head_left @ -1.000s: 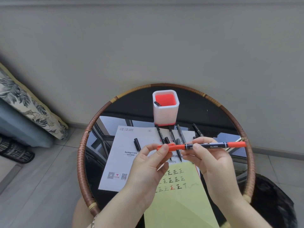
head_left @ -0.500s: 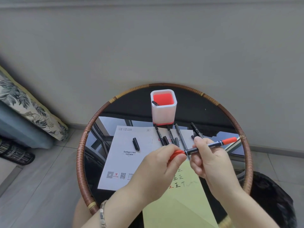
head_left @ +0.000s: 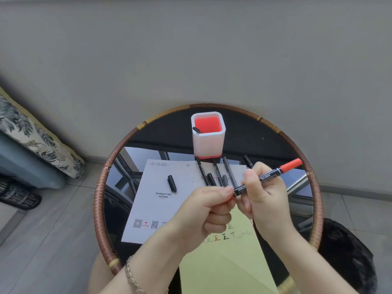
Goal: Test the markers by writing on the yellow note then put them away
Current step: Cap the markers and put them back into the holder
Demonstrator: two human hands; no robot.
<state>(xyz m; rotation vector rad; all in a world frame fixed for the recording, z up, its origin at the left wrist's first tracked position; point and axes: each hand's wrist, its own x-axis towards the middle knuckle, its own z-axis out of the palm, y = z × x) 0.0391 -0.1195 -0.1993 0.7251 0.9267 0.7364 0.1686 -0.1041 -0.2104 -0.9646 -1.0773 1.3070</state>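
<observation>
Red-capped marker (head_left: 269, 176) gripped by right hand (head_left: 262, 195), near end hidden in pinching fingers (head_left: 219, 192) of left hand (head_left: 203, 212)

On the surface (head_left: 99, 194), the pen holder (head_left: 209, 147) stands at 12 o'clock. Before it lies a row of pens (head_left: 229, 172). A sheet (head_left: 157, 209) lies toward 9 o'clock, a cap (head_left: 172, 183) on it; the note (head_left: 224, 268) lies at 6 o'clock. Above the centre, left hand (head_left: 210, 211) and right hand (head_left: 263, 194) grip a marker (head_left: 268, 177).

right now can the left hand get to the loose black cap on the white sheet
Probably yes: the black cap lies bare on the white sheet, nothing between it and the left hand. But that hand is gripping the end of the red marker, which the right hand also holds.
</observation>
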